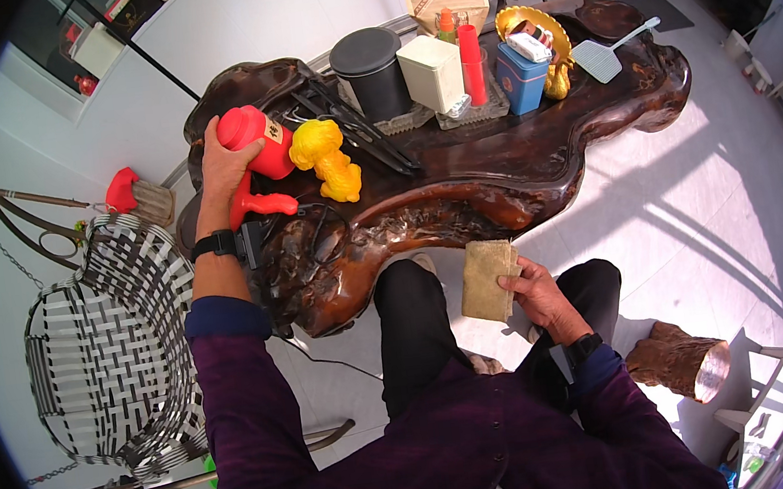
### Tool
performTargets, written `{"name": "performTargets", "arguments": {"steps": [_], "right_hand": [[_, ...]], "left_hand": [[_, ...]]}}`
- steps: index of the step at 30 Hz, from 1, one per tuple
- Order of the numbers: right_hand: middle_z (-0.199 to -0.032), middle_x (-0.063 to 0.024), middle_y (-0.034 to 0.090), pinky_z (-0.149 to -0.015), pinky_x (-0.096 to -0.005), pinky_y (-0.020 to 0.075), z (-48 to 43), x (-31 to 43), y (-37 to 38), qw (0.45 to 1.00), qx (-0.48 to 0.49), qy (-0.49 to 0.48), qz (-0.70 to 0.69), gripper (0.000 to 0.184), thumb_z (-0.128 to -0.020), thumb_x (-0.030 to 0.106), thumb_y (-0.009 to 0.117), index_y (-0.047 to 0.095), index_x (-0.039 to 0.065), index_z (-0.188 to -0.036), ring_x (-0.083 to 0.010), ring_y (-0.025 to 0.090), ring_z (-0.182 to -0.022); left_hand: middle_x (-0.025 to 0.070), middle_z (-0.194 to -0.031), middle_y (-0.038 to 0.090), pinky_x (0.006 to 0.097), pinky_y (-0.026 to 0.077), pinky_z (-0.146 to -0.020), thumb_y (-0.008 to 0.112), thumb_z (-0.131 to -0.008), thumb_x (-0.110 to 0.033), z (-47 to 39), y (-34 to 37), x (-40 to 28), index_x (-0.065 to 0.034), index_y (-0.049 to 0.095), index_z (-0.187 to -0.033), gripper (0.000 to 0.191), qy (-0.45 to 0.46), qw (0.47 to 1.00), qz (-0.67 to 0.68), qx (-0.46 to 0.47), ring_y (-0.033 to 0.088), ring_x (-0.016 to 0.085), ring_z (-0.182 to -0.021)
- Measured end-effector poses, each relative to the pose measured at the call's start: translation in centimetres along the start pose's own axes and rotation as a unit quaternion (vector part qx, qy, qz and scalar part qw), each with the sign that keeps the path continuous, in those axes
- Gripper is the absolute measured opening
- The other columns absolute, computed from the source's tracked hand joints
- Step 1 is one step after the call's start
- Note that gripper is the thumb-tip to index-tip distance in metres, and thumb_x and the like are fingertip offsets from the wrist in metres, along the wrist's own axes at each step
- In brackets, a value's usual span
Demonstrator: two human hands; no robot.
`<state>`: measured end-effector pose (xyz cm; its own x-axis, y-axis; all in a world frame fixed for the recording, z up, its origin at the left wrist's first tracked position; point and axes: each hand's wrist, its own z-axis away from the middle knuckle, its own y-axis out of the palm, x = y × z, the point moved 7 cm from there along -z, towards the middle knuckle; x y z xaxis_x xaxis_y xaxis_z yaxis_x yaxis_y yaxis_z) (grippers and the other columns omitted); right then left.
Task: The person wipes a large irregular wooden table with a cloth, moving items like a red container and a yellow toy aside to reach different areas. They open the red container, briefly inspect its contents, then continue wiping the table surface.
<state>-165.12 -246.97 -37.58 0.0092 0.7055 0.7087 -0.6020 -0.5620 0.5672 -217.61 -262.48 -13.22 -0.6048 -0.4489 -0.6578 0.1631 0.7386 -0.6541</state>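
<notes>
My left hand (226, 163) is around a red canister (271, 158) with a pale label that bears writing. The canister is at the left end of a dark, polished root-wood table (490, 153); whether it rests on the wood, I cannot tell. Just below it is another glossy red object (264, 203), partly hidden by my wrist. A yellow animal-like figurine (329, 161) is right beside the canister. In front of the table, over my knees, my right hand (538, 291) grips a folded tan cloth (486, 281) by its right edge.
Black tongs-like bars (368, 135), a black lidded bin (372, 76), a cream tin (431, 73), red stacked cups (472, 65), a blue tin (521, 77) and a white fly swatter (599, 60) are on the table. A woven hanging chair (103, 350) is left; a log stump (676, 360) is right.
</notes>
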Motion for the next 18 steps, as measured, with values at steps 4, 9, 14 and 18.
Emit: {"name": "performTargets", "arguments": {"steps": [4, 9, 14, 18], "right_hand": [[-0.127, -0.0080, 0.071, -0.104, -0.0405, 0.0522, -0.1, -0.1, -0.1, 1.000, 0.002, -0.001, -0.006, 0.048, -0.093, 0.001, 0.073, 0.061, 0.001, -0.139, -0.0228, 0.068, -0.115], [-0.125, -0.0090, 0.072, -0.102, -0.0429, 0.0524, 0.0, -0.1, -0.3, 1.000, 0.005, -0.017, 0.003, 0.045, -0.094, 0.003, 0.072, 0.062, 0.004, -0.138, -0.0237, 0.068, -0.115], [-0.124, -0.0095, 0.072, -0.103, -0.0423, 0.0523, 0.0, 1.3, 0.6, 0.998, 0.007, -0.055, -0.020, 0.042, -0.093, 0.004, 0.072, 0.064, 0.003, -0.134, -0.0231, 0.068, -0.114], [-0.120, -0.0096, 0.072, -0.100, -0.0370, 0.0547, 0.8, 4.8, 2.5, 0.994, 0.011, -0.089, -0.066, 0.037, -0.093, 0.003, 0.069, 0.064, 0.000, -0.130, -0.0212, 0.069, -0.110]], "left_hand": [[0.0212, -0.142, 0.058, 0.0396, 0.050, -0.109, 0.092, -0.072, -0.025, 0.7, -2.6, -1.7, -0.0008, 0.035, -0.157, 0.105, 0.000, 0.998, 0.070, -0.002, 0.060, 0.030, -0.128], [0.0203, -0.144, 0.056, 0.0388, 0.049, -0.109, 0.091, -0.077, -0.024, 2.9, -6.2, -5.2, -0.0014, 0.034, -0.159, 0.102, 0.014, 0.994, 0.113, -0.004, 0.059, 0.028, -0.128], [0.0191, -0.147, 0.054, 0.0398, 0.048, -0.111, 0.090, -0.075, -0.017, 7.0, -6.9, -9.2, -0.0049, 0.034, -0.160, 0.103, 0.016, 0.979, 0.194, 0.057, 0.058, 0.028, -0.130], [0.0154, -0.147, 0.054, 0.0401, 0.047, -0.113, 0.091, -0.070, -0.014, 12.1, -3.8, -12.8, -0.0061, 0.034, -0.160, 0.107, 0.041, 0.951, 0.284, 0.115, 0.057, 0.027, -0.131]]}}
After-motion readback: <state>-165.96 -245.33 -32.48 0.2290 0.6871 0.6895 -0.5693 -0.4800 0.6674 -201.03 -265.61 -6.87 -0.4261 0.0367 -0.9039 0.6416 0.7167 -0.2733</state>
